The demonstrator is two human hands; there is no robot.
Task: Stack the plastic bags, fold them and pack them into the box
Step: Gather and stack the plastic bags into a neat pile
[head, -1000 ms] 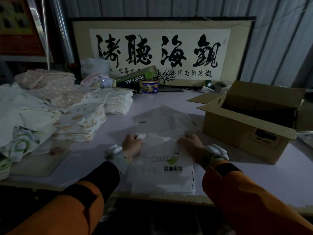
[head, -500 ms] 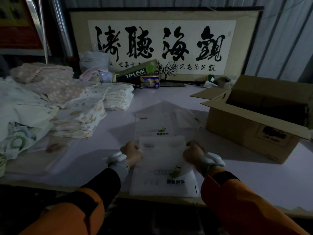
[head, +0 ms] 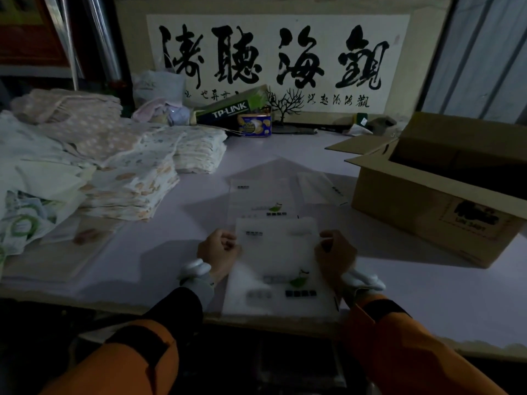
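A frosted plastic bag [head: 281, 269] with a green leaf logo and dark print lies at the table's near edge, on top of other bags. My left hand [head: 218, 250] pinches its upper left corner. My right hand [head: 335, 249] pinches its upper right corner. Farther back, more clear bags [head: 262, 195] lie flat on the table, and another bag [head: 320, 188] sits beside them near the box. The open cardboard box [head: 422, 201] stands at the right, flaps spread, its inside dark.
Stacks of folded patterned cloth [head: 125, 178] fill the left side of the table [head: 399, 286]. A TP-LINK carton [head: 231, 109] and a small blue tin [head: 255, 125] stand at the back, under a framed calligraphy panel [head: 273, 52].
Both hands have pulled the top bag toward me, from the farther bags onto the near stack. The far bags now show uncovered.
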